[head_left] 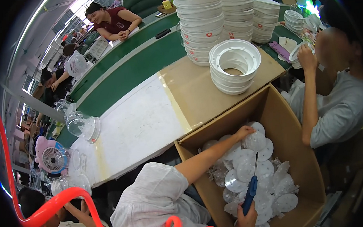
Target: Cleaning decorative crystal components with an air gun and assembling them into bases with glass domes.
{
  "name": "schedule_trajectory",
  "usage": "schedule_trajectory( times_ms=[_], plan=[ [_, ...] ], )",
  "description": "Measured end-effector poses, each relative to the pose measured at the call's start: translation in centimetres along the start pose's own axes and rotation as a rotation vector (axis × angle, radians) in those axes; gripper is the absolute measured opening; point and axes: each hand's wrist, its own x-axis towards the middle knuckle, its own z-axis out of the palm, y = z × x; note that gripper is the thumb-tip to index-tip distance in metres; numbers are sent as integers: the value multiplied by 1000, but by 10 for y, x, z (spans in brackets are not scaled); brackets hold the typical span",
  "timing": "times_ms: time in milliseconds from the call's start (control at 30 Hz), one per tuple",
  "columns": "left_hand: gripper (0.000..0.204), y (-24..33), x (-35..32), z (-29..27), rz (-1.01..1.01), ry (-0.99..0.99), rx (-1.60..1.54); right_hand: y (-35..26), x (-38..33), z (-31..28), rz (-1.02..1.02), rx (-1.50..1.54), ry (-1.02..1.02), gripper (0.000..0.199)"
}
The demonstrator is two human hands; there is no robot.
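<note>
The left hand (245, 132) closed on a clear plastic disc (254, 140) inside the cardboard box (289, 131), while the right hand (247, 221) gripped a blue-handled screwdriver (251, 189).

The open brown cardboard box (295, 132) is walled on all sides, so the only way in is from above. Its floor is crowded with clear round plastic discs (252, 166), leaving bare cardboard only near the right wall. A blue-handled screwdriver (251, 187) stands upright over the pile. On the surface (140, 123), the white patch lies open, while stacks of white plastic rings (233, 67) block the far end. A neighbouring person's arm (309, 103) hangs just beyond the box's far edge.
</note>
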Motion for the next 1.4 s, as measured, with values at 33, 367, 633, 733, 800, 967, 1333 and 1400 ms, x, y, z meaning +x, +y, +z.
schedule_trajectory(
  times_ms=[33,367,633,733,800,967,1333,1400],
  plan=[
    [23,5,5,-1,-10,21,-121,1,0,0,7,2,-14,22],
    [28,30,17,6,210,31,228,-2,-5,3,48,109,-31,23],
    [27,71,-29,1,273,4,225,-12,-15,4,1,161,-146,32],
    [29,109,-75,5,139,-23,212,-11,-20,6,-55,192,-174,34],
    [29,113,-93,-6,88,-2,202,-9,-22,11,-111,207,-179,35],
    [32,102,-105,-18,-133,55,3,-5,-24,16,-90,315,-167,35],
    [38,86,-100,-2,-34,110,278,-8,-17,17,-34,264,-108,31],
    [37,86,-99,-1,-15,108,352,-9,-18,16,-28,254,-115,32]
  ],
)
